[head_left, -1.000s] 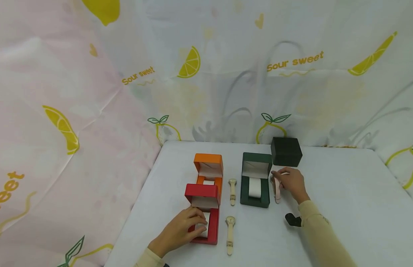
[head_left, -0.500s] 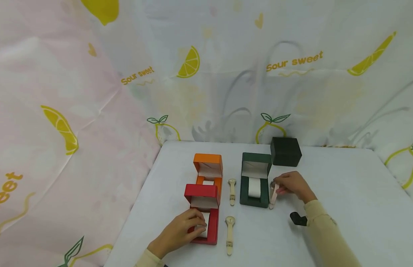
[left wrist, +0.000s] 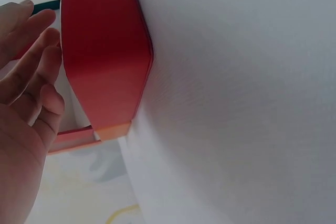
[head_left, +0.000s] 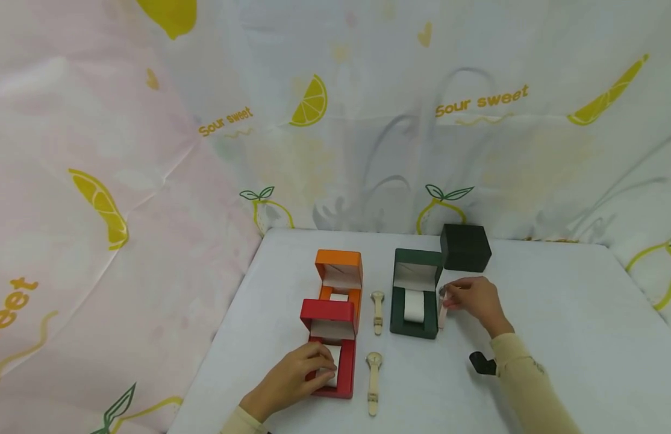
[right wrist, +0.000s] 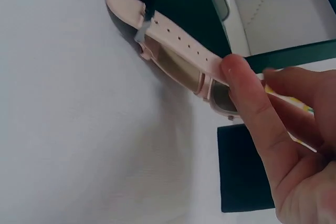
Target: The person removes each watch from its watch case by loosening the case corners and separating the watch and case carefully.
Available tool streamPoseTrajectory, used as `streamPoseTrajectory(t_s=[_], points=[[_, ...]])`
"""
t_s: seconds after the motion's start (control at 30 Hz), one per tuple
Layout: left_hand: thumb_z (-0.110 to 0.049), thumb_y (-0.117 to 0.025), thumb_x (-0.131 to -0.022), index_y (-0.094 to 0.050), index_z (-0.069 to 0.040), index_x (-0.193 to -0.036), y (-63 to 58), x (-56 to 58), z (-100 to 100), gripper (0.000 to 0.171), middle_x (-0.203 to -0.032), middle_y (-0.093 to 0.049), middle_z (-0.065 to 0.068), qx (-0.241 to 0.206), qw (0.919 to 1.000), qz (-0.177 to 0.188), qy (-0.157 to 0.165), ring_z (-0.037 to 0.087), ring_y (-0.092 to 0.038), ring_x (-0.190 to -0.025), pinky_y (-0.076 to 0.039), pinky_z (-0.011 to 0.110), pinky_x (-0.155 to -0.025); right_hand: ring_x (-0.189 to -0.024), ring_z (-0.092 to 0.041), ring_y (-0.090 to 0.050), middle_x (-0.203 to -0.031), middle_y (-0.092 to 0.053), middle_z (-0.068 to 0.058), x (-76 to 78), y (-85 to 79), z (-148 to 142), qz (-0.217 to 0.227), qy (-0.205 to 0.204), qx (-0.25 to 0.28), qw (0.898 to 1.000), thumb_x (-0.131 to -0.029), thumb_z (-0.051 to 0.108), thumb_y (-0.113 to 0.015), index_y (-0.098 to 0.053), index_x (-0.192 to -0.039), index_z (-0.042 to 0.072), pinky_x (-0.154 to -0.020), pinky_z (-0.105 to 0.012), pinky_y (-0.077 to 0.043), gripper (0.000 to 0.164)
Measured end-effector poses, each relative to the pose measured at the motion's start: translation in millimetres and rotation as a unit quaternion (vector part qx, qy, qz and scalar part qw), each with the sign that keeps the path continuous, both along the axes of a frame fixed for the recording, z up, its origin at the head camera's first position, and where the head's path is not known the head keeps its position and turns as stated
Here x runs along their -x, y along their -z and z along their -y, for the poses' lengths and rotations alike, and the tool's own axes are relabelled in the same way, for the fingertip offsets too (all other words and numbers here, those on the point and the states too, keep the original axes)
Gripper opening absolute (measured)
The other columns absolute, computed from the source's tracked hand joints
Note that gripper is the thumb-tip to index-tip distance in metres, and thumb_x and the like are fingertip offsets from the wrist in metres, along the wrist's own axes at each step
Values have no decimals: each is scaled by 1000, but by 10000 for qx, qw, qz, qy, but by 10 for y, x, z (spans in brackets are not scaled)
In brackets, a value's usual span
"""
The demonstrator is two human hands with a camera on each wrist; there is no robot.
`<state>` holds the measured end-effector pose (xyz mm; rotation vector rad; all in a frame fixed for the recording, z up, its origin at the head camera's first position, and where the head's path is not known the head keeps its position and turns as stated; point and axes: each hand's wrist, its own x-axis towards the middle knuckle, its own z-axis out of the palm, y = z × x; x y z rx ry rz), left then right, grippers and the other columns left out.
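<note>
My right hand (head_left: 479,301) pinches a pink wristwatch (right wrist: 173,48) near its case, just right of the open green watch box (head_left: 414,328). In the right wrist view its buckled strap slants away from my fingertips, with the holes showing. My left hand (head_left: 297,371) lies over the open red watch box (head_left: 346,367), its fingers loosely bent above the white cushion (head_left: 334,355). The left wrist view shows those fingers beside the red wall, holding nothing. Between the boxes lie two cream wristwatches, a far watch (head_left: 377,312) and a near watch (head_left: 373,383).
Behind the red box stands an open orange watch box (head_left: 338,259), partly hidden by the red lid. A closed black box (head_left: 465,247) sits at the back, right of the green one. All rest on a white-covered table (head_left: 574,313) against a lemon-print cloth (head_left: 368,150).
My right hand has shifted the pink watch slightly left, closer to the green box, and turned its strap. The left hand and the boxes stay where they were.
</note>
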<state>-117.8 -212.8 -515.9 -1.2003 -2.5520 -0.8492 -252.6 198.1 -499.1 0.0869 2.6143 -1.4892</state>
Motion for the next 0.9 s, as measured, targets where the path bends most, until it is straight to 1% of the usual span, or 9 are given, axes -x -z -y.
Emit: streamPoseTrajectory(t_s=[0.07,0.13,0.27,0.37,0.43,0.5,0.6,0.73,0.9], points=[[-19,-75,-87,-74,-16,-96,-11,0,-3,10,-102,-58,-10,13,10000,-20,-38,1,-56,-91,-46,12,-85,-66,-18,-71,-73,-72,-8,-23,18,1,38,-26,-190,9998,-98,30,-59,-69,-108,-6,-69,-26,-55,39],[-19,-76,-86,-75,-16,-96,-19,3,-2,10,-102,-58,-11,30,9999,-31,-99,0,-57,-91,-46,12,-85,-63,-18,-71,-70,-71,-7,-35,31,-14,81,8,-181,9998,-98,35,-58,-69,-105,-5,-67,-26,-54,43],[-19,-77,-85,-75,-16,-95,-27,11,-2,10,-101,-58,-11,52,9998,-50,-163,0,-57,-89,-47,12,-85,-59,-19,-69,-67,-68,-7,-26,26,-86,216,191,35,9996,-98,34,-59,-66,-106,-7,-59,-25,-55,42],[-19,-77,-86,-75,-16,-94,-22,13,-7,9,-100,-58,-12,57,9999,-34,-154,0,-57,-89,-47,12,-84,-58,-17,-67,-69,-66,-6,8,10,-154,529,198,85,9984,-96,33,-62,-61,-109,-9,-57,-26,-55,44],[-18,-76,-86,-75,-17,-94,-19,14,-15,8,-99,-58,-12,36,9999,-10,-123,0,-57,-88,-47,11,-83,-57,-15,-65,-70,-65,-6,36,9,-190,896,82,64,9959,-95,32,-63,-60,-109,-9,-57,-26,-55,44],[-18,-76,-87,-74,-16,-93,-17,14,-20,7,-98,-58,-12,21,10000,3,-90,0,-57,-87,-47,11,-82,-56,-13,-63,-70,-64,-6,62,20,-217,1227,-143,28,9923,-95,31,-63,-61,-107,-10,-56,-26,-55,43],[-17,-76,-87,-74,-16,-92,-18,14,-27,6,-97,-59,-12,12,10000,6,-67,-1,-57,-85,-47,10,-81,-53,-12,-62,-66,-64,-5,86,66,-236,1597,-402,-54,9863,-93,29,-66,-65,-96,-6,-54,-24,-54,35],[-16,-76,-86,-75,-16,-91,-20,17,-27,6,-97,-58,-13,24,9999,-15,-99,-1,-57,-85,-47,10,-80,-50,-10,-60,-63,-63,-4,110,144,-213,1726,-528,-145,9835,-90,25,-70,-67,-87,-2,-53,-22,-53,28],[-16,-76,-86,-75,-16,-91,-18,26,-32,6,-96,-58,-13,7,9999,9,-123,0,-57,-84,-46,9,-79,-51,-10,-59,-65,-63,-5,123,163,-158,1750,-646,-165,9823,-86,20,-74,-67,-92,-3,-53,-23,-52,25]])
